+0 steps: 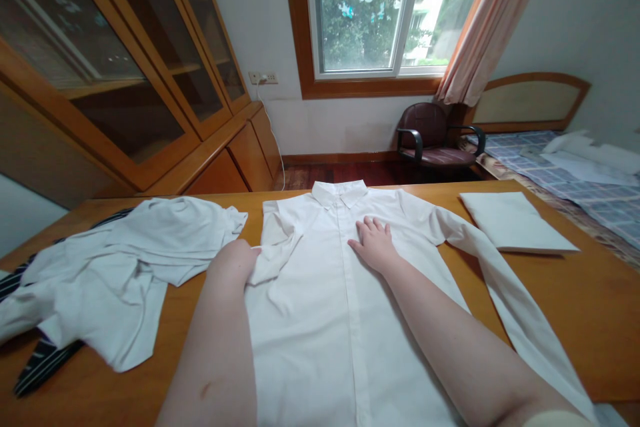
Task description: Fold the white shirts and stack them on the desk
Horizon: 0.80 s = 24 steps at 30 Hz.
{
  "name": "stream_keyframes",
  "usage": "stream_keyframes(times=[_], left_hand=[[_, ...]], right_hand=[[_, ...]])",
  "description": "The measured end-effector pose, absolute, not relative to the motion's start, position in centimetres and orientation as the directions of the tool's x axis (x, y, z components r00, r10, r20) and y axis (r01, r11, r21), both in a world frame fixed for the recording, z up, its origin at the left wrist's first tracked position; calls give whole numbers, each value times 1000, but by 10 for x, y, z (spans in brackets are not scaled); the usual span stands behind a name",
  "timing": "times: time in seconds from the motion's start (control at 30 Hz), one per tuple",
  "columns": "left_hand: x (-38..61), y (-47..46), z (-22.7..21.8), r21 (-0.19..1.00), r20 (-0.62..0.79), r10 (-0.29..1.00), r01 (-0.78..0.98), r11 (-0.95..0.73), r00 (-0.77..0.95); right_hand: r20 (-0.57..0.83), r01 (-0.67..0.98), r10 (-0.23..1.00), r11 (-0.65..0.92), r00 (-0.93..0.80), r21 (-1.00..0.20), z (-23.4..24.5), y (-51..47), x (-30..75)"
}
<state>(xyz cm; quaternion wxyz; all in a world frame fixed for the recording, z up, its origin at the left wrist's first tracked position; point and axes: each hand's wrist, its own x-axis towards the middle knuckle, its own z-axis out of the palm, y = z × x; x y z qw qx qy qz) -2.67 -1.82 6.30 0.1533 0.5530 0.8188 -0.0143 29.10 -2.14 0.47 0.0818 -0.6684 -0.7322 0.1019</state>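
A white button-up shirt (320,320) lies front side up on the wooden table, its collar (340,193) at the far edge. My left hand (240,260) is closed on the shirt's left-hand sleeve, which is bunched and folded over the chest; most of those fingers are hidden behind the wrist. Flat on the chest, just right of the button placket, rests my right hand (374,243) with its fingers spread. The other sleeve (510,287) stretches out to the right and down toward the near edge.
Left of the shirt is a rumpled pile of white clothing (115,273) over a dark striped garment (45,363). A flat white folded item (517,221) lies at the table's right. Beyond stand a glass-door cabinet (150,67), an armchair (435,137) and a bed (575,153).
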Motion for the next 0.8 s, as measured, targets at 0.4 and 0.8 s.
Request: stream_keyframes(times=[0.4, 0.8], left_hand=[[41, -53, 87, 962, -272, 842, 157, 223, 467], [10, -12, 34, 229, -45, 983, 956, 185, -180]], right_hand=[[212, 626, 956, 294, -204, -723, 10, -25, 293], [163, 421, 688, 596, -708, -684, 36, -47, 280]])
